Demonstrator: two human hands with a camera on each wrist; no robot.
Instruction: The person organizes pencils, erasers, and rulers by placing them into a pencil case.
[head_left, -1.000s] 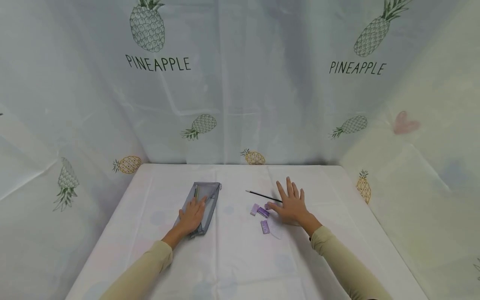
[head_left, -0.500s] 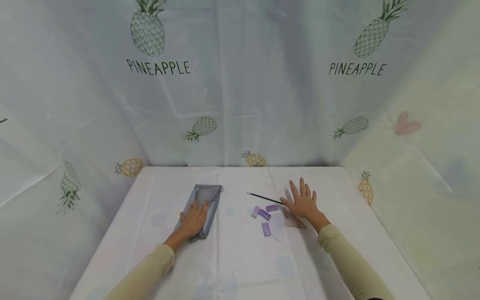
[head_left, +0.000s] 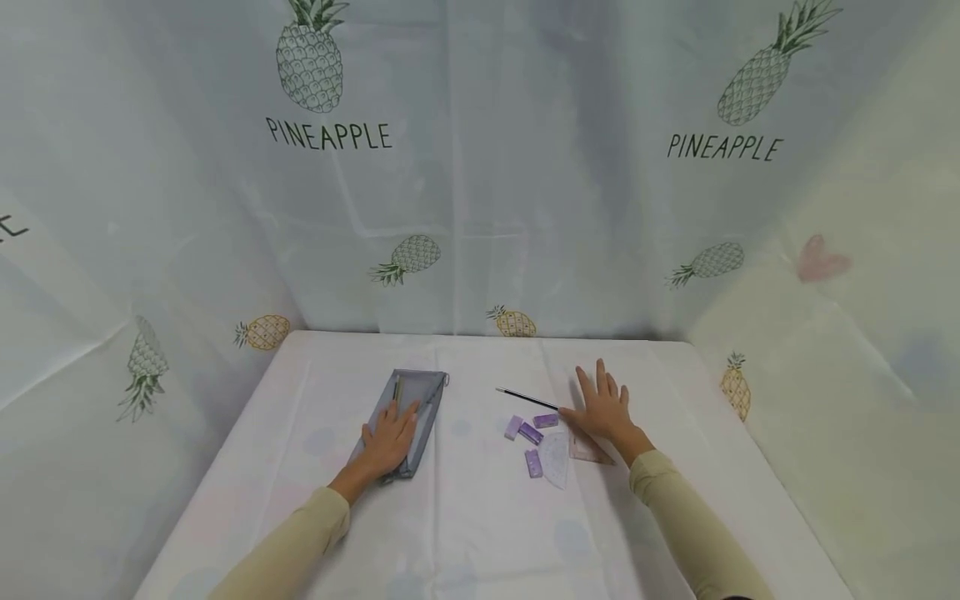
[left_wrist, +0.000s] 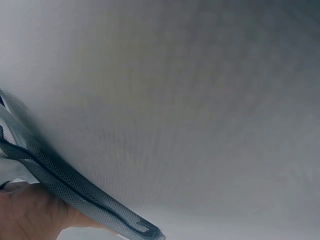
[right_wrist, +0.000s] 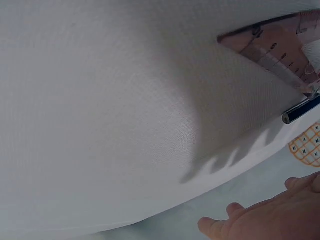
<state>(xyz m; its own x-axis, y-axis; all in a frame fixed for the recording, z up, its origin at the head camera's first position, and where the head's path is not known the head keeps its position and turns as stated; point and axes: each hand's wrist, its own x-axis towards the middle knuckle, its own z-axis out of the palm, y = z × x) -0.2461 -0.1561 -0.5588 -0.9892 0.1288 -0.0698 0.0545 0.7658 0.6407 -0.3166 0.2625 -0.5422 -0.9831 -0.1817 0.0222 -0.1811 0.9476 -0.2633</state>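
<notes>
A grey mesh pencil pouch (head_left: 427,417) lies flat at the left of the table. On it rests my left hand (head_left: 387,437), its fingers extended. A pencil (head_left: 397,389) shows at the pouch's far end, just beyond the fingertips. In the left wrist view the pouch's dark edge (left_wrist: 85,192) crosses in front of that hand (left_wrist: 32,212). To the right, my right hand (head_left: 603,412) is held with fingers spread over a pink transparent set square (head_left: 588,450) and the end of a black pencil (head_left: 525,397). The right wrist view shows its fingers' shadow on the cloth.
Several small purple eraser-like blocks (head_left: 530,433) lie left of the right hand. Beside them is a pale, clear protractor (head_left: 554,458). A white cloth (head_left: 480,533) covers the table, and pineapple-print curtains (head_left: 555,167) stand behind and at both sides.
My right hand has moved right, off the purple blocks and protractor, leaving them and the set square in view. It then shifted slightly back left. The left hand stays on the pouch.
</notes>
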